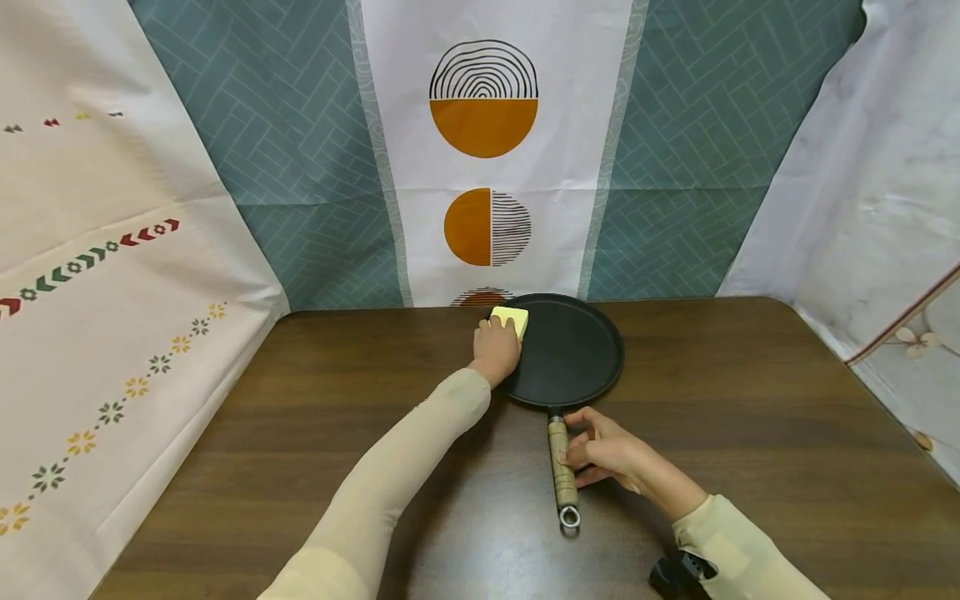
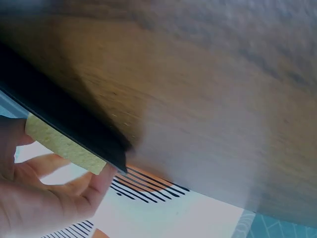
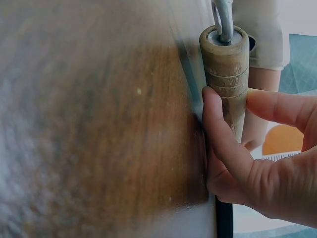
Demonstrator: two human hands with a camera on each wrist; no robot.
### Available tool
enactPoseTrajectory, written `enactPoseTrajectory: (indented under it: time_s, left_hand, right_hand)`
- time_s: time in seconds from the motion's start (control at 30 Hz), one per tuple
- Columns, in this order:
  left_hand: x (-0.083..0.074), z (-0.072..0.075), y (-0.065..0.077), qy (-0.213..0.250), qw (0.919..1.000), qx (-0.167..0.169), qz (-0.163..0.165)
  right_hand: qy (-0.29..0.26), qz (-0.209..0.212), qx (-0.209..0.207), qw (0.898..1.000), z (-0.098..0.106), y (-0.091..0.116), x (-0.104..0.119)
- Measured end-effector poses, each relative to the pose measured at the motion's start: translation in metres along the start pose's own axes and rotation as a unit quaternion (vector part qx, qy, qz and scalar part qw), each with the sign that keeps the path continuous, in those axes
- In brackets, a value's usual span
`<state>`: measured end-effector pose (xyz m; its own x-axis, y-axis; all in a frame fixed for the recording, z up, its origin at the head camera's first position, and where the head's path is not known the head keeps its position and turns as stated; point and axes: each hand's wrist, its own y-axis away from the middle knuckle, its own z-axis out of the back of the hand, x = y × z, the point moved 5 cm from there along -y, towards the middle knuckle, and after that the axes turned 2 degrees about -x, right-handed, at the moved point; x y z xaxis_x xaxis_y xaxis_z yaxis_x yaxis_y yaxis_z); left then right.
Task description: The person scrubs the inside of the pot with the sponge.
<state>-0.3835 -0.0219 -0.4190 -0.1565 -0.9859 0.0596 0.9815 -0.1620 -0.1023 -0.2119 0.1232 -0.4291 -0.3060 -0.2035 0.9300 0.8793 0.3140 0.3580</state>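
Observation:
A round black flat pan (image 1: 573,354) lies on the table, its wooden handle (image 1: 561,467) pointing toward me and ending in a metal ring (image 1: 570,518). My left hand (image 1: 497,350) grips a yellow sponge (image 1: 512,317) at the pan's far left rim. In the left wrist view the sponge (image 2: 64,144) sits flat along the pan's dark edge (image 2: 59,109), pinched between thumb and fingers. My right hand (image 1: 606,450) holds the handle from the right. The right wrist view shows thumb and fingers on opposite sides of the wooden handle (image 3: 228,74).
The brown wooden table (image 1: 360,400) ends at the back against a patterned cloth (image 1: 307,167), close behind the pan. Cream fabric (image 1: 112,333) hangs on the left and white fabric (image 1: 885,208) on the right. A black device (image 1: 682,575) is at my right wrist.

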Motion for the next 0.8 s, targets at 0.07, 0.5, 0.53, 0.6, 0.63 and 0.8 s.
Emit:
enactPoseTrajectory:
  time_s: [0.07, 0.5, 0.53, 0.6, 0.63, 0.8]
  left_hand:
    - [-0.001, 0.002, 0.004, -0.003, 0.9999, -0.010, 0.008]
    - [-0.002, 0.008, 0.026, 0.006, 0.9990, -0.027, 0.035]
    - [-0.002, 0.008, 0.028, 0.009, 0.9990, -0.029, 0.032]
    - [-0.003, 0.009, 0.031, 0.016, 0.9992, -0.030, 0.023]
    - [-0.003, 0.010, 0.033, 0.019, 0.9993, -0.028, 0.018]
    - [-0.004, 0.014, 0.037, 0.053, 0.9983, -0.020, 0.014]
  right_hand:
    - [0.000, 0.001, 0.000, 1.000, 0.000, 0.000, 0.000]
    - [-0.002, 0.000, 0.005, 1.000, 0.000, 0.001, -0.002]
    - [-0.001, -0.001, 0.006, 1.000, 0.000, 0.001, -0.002]
    - [0.000, 0.000, 0.007, 1.000, 0.001, 0.002, -0.002]
    - [0.000, -0.001, 0.007, 1.000, 0.001, 0.002, -0.002]
    - [0.001, -0.001, 0.008, 1.000, 0.000, 0.001, 0.000]
